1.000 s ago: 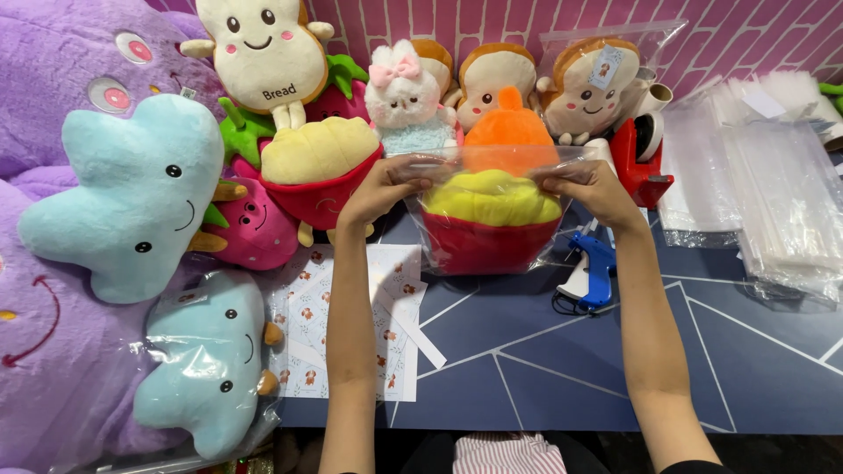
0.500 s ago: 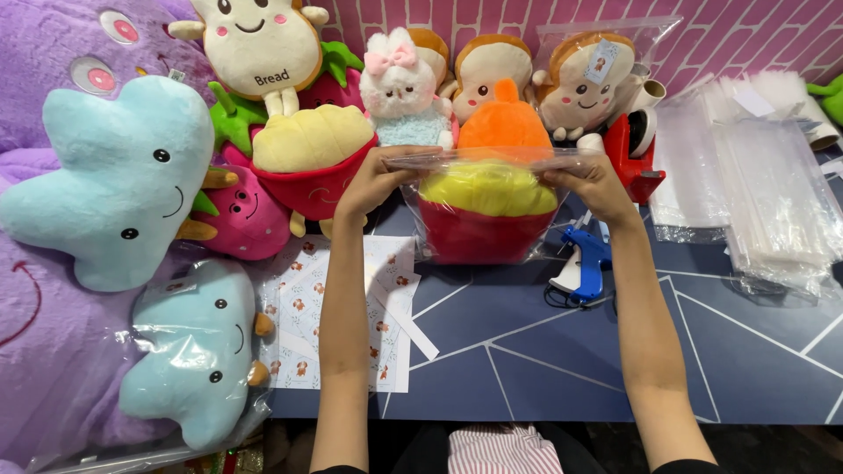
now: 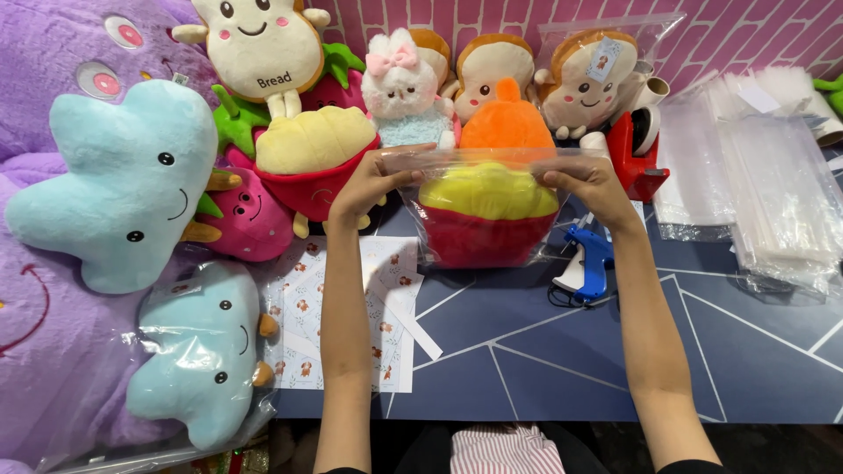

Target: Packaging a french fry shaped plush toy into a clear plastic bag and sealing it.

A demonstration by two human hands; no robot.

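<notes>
Glossy clear plastic bag [image 3: 492,211], fuzzy-looking plush toy [image 3: 488,197]

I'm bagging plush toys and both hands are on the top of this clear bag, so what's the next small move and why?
Probably press and slide the fingers along the bag's top edge to close it. The red and yellow plush sits fully inside the clear bag, and the left hand and right hand pinch opposite ends of the mouth, stretched flat. Whether it is already sealed cannot be told.

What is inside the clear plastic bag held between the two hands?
The clear bag holds a plush toy, yellow on top and red below. Left hand and right hand pinch its top edge. The toy's back is hidden.
</notes>
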